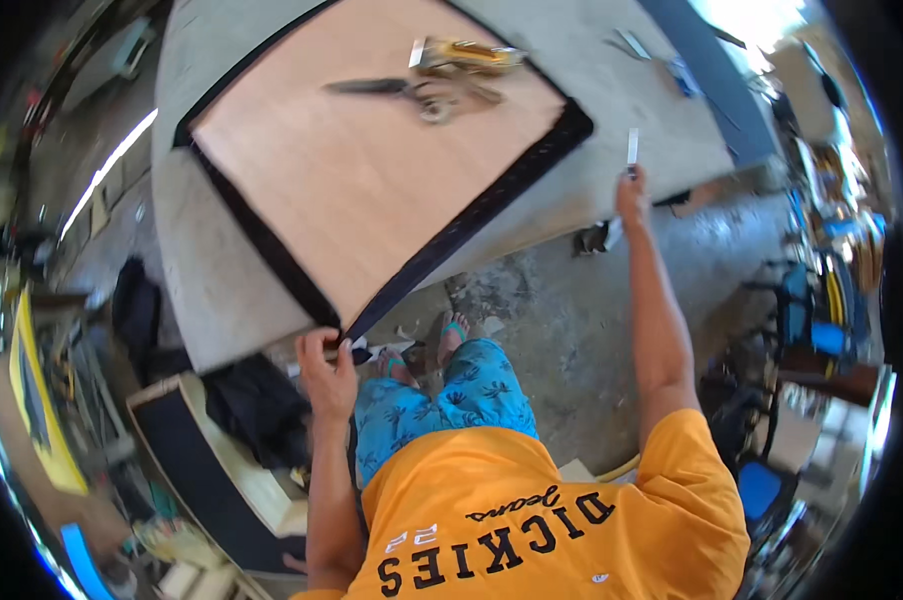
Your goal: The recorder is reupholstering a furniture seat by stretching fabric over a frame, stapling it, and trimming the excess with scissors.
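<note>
A square wooden panel (372,160) lies on the pale table with black fabric (472,205) folded along its edges. At the panel's near corner, my left hand (329,375) is closed on the fabric, thumb and fingers pinching its edge. My right hand (632,198) is held out to the right by the table's edge, closed round a thin silver-white strip (633,147) that looks like a blade; its lower end is hidden in my fingers. On the panel lie scissors (372,87) with dark blades and a blurred yellowish tool (467,55).
The pale table (207,270) ends just in front of me. Metal tools (627,43) and a blue item (684,78) lie at its far right. Dark cloth (257,405) rests on a wooden frame (187,440) at left. Chairs (797,305) stand at right.
</note>
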Tool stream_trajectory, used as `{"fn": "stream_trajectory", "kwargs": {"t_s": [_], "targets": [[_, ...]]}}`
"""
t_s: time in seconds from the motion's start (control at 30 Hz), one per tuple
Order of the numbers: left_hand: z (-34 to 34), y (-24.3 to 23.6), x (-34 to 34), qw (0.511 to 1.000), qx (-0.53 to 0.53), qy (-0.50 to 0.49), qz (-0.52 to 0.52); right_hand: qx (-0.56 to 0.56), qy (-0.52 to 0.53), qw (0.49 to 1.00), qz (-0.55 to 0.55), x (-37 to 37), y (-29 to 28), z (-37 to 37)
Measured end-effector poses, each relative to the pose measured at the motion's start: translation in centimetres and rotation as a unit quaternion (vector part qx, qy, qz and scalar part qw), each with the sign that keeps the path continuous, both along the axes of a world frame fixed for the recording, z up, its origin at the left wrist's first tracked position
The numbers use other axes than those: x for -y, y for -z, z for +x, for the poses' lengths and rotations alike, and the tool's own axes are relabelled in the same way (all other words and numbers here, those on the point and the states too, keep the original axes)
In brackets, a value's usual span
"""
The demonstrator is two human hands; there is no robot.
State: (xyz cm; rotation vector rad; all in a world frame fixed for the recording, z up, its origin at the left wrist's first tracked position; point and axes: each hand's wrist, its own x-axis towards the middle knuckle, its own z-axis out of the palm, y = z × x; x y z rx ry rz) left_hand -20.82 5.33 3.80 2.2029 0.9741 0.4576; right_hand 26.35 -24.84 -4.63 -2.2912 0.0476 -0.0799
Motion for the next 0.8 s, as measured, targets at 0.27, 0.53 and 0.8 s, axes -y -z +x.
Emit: {"fn": "stream_trajectory", "kwargs": {"t_s": [0.27, 0.53, 0.8], "targets": [[-0.5, 1.7, 3.3, 0.961, 0.075, -0.165, -0.209, 0.158, -0.011, 0.982, -0.106, 1.2, 2.0, 1.4], [-2.1, 3.9, 2.0, 0.923, 0.082, -0.133, -0.351, 0.163, -0.390, 0.902, 0.085, -14.5, -7.8, -24.7], [-4.1, 8.7, -0.1, 0.802, 0.118, -0.047, -0.584, 0.217, -0.660, 0.718, -0.035, -22.6, -8.2, -29.3]]}}
